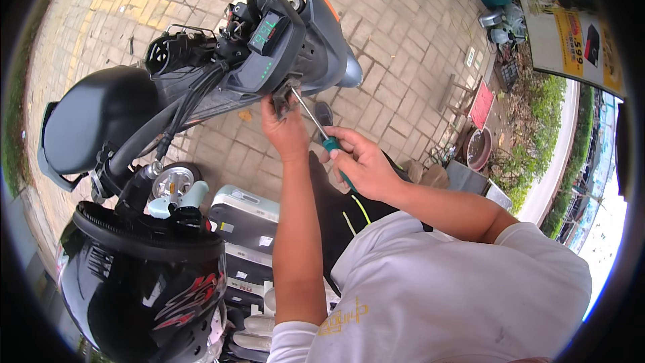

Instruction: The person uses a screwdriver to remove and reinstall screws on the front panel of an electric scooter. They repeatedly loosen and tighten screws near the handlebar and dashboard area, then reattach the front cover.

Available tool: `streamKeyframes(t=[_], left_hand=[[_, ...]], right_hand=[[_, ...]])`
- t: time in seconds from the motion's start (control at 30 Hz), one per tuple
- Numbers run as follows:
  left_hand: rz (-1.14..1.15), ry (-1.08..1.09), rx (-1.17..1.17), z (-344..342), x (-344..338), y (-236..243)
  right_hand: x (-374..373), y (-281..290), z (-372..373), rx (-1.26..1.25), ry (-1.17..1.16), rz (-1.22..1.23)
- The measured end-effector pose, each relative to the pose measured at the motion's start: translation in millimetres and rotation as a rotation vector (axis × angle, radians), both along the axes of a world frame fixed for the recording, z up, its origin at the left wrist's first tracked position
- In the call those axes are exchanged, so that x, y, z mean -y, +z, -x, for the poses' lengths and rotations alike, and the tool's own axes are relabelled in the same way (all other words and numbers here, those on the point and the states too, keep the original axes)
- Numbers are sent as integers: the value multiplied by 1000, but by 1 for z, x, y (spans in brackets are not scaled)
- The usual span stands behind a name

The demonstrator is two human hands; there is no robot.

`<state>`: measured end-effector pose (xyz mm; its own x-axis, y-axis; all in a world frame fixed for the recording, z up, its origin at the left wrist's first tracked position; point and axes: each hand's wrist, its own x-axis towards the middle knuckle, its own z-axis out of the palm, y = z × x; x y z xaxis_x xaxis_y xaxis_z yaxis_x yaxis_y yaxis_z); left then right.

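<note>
A dark grey electric scooter point(314, 45) has a lit green display point(264, 31) on its dash. Under the dash, my left hand point(285, 128) has its fingers closed around a small, dirty dark part point(285, 96) at the panel's lower edge; I cannot tell whether that part is attached. My right hand point(356, 165) grips the teal handle of a screwdriver point(311, 116), whose metal shaft runs up-left to that part beside my left fingers. Where the tip sits is hard to make out.
A black helmet point(134, 275) is at lower left, near stacked cases point(243, 222). A black seat point(101, 111) is left. On the right are a red board on a stand point(480, 104), a round planter point(478, 158), shrubs and a signboard point(571, 33), over brick paving point(396, 20).
</note>
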<state>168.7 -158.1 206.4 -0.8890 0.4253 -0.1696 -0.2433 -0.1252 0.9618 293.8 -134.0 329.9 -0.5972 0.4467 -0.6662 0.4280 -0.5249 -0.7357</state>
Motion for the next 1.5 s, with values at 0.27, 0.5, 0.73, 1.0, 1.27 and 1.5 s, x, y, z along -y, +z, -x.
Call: streamKeyframes(t=[0.27,0.5,0.73,1.0,1.27,1.5], left_hand=[[148,-96,-133,6,5,16],[281,-222,-236,17,9,8],[278,-203,-185,20,2,10],[393,-254,6,22,-2,38],[447,-319,23,27,1,37],[406,-490,219,43,19,39]], right_hand=[[20,-7,12,18,47,-424],[43,-4,25,-44,-276,43],[42,-4,27,206,-17,-678],[48,-17,33,-63,-319,-300],[50,-25,31,-478,-616,519],[67,-56,35,-165,-380,-129]])
